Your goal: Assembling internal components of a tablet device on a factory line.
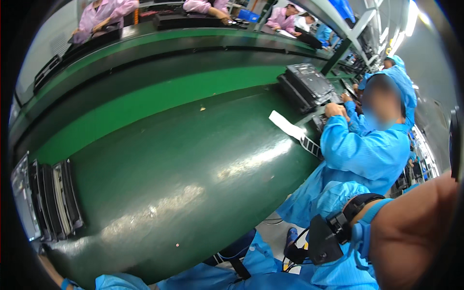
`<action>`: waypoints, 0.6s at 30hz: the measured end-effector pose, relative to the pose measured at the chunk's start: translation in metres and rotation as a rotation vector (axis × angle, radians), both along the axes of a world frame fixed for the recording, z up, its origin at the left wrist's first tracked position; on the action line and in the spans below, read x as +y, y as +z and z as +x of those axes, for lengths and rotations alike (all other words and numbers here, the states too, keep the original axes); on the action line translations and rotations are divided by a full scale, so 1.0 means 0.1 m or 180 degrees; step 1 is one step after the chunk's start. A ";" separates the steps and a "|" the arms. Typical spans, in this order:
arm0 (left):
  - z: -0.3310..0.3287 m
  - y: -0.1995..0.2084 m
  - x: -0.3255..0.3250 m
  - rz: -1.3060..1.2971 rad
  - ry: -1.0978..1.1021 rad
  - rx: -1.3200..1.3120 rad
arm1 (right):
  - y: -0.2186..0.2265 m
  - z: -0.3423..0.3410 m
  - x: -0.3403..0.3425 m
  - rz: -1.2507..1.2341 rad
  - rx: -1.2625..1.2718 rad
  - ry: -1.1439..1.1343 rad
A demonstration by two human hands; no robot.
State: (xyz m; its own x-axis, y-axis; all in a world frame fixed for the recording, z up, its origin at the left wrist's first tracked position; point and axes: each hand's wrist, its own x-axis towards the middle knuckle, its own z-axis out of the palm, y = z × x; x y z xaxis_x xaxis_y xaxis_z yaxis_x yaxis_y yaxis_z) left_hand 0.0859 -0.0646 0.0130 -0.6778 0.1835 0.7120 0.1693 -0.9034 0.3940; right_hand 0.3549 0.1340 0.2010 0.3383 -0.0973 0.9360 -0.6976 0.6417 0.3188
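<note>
At the lower left my left hand [50, 269] reaches to the near end of a row of dark flat panels [60, 200] standing on edge. Its fingers are lost in the dark rim of the picture, so whether it touches or grips a panel cannot be told. My right hand [418, 232] is raised very close to the camera at the lower right, off the bench. A black wrist camera [326, 244] and a blue band sit at its wrist. The fingers run out of view.
A long green bench [159, 164] stretches ahead. At its right a co-worker in blue [360, 145] handles a dark part beside stacked black panels [309, 87]. A white strip [285, 124] lies there. People in pink [108, 14] work across a second bench.
</note>
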 end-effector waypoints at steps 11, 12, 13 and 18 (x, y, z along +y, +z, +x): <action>-0.41 0.33 -0.50 -0.0357 0.0142 0.0493 | -0.57 -0.36 0.02 -0.0629 0.0251 0.0141; -0.43 0.33 -0.48 -0.0339 0.0118 0.0501 | -0.58 -0.37 0.02 -0.0636 0.0238 0.0116; -0.46 0.34 -0.45 -0.0304 0.0089 0.0498 | -0.57 -0.38 0.03 -0.0626 0.0213 0.0087; -0.31 0.28 -0.28 -0.0012 0.0055 0.0434 | -0.43 -0.26 0.13 -0.0455 0.0038 0.0032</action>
State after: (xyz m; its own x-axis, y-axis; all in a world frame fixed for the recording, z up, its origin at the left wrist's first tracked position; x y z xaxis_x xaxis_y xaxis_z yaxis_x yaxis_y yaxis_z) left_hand 0.0547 -0.0928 0.0405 -0.5778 0.1756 0.7971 0.2369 -0.8985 0.3696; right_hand 0.3290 0.1469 0.1575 0.3498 0.0401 0.9360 -0.7009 0.6741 0.2331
